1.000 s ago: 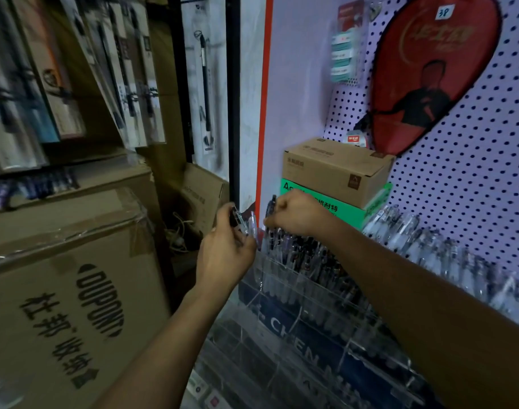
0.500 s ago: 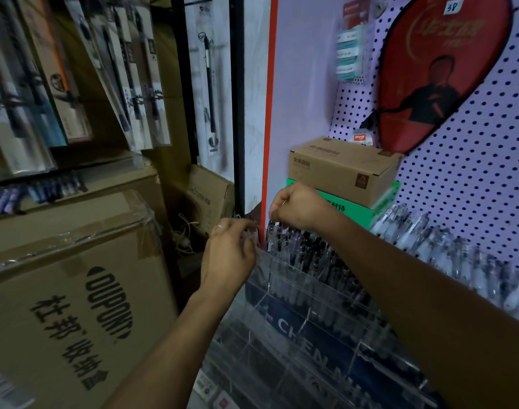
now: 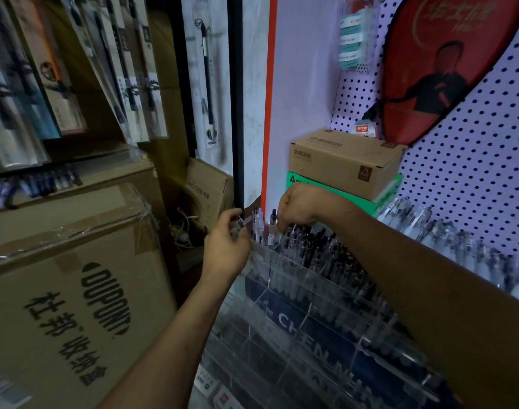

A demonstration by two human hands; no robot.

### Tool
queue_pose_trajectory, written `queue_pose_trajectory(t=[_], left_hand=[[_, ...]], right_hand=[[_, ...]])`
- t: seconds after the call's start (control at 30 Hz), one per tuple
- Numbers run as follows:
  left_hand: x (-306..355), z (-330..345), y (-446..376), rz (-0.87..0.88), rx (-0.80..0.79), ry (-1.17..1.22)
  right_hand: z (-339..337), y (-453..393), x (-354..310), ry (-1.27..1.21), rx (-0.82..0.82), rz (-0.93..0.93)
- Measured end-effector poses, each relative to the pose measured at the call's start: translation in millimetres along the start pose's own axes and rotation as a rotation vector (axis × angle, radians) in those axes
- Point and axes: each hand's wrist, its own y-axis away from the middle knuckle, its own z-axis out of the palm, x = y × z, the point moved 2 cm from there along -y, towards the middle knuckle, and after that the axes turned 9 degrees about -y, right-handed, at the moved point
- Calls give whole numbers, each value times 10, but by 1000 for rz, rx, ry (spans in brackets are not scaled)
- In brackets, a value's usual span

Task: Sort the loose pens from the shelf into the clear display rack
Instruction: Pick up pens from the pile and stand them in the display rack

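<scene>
- Your left hand (image 3: pixel 225 249) pinches a few loose pens (image 3: pixel 242 225) between thumb and fingers, just left of the clear display rack (image 3: pixel 281 261).
- Your right hand (image 3: pixel 296 209) curls down, fingertips among the racked pens (image 3: pixel 308 246).
- Loosen that pinch and, likely, pens drop beside the rack.

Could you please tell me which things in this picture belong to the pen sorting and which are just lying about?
Job in hand:
clear display rack
pens in the rack
pens in the left hand
right hand

Lying about:
DUPONT carton
brown box
green box
red paddle case
</scene>
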Motion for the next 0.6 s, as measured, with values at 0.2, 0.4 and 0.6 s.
queue_pose_trajectory(t=[0.2,0.4,0.6], left_hand=[[-71,51,-12,-14,11,2],[-121,32,-3,-16,38,2],[-45,1,62,-14,62,11]], right_hand=[[93,-99,-19,-377,126,-5],[141,-105,-46,-518,19,-85],[98,-52,45,-495,-2,-151]])
